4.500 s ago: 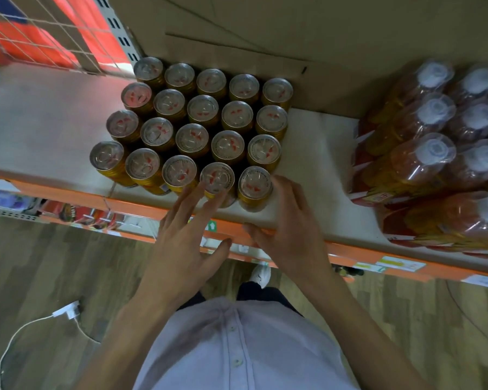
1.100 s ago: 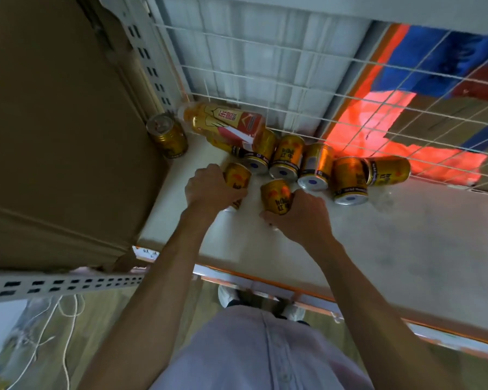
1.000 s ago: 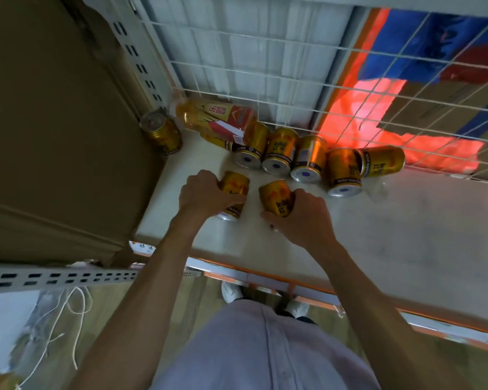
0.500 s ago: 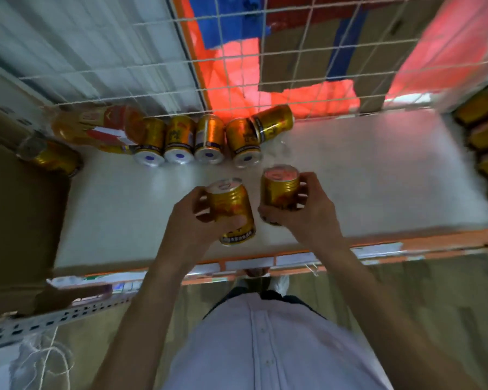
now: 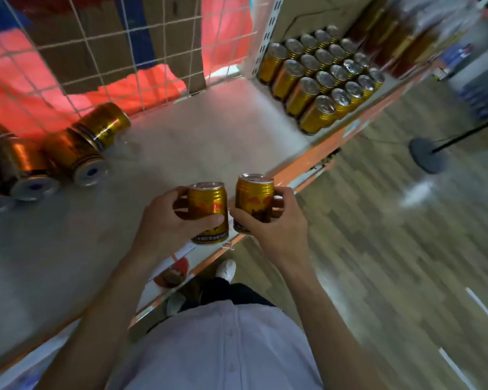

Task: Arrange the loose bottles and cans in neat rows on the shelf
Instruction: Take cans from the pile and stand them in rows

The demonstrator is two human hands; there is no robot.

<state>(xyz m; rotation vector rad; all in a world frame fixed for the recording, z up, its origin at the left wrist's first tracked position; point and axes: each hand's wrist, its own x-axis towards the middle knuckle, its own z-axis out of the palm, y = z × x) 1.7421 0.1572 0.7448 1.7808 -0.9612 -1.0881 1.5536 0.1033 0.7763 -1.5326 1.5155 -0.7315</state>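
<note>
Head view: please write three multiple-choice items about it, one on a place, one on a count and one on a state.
1. Where does the neat block of upright cans stand?
A. on the floor
B. at the far right of the shelf
C. in a basket

2. How many cans does the person hold?
A. one
B. two
C. four

3. How do the loose cans by the wire grid lie?
A. on their sides
B. upright
C. stacked in a box

Key:
1 B, its rows stand on the shelf board.
2 B, the left hand grips the left can and the right hand grips the right can.
3 A, their round bottoms face the camera.
</note>
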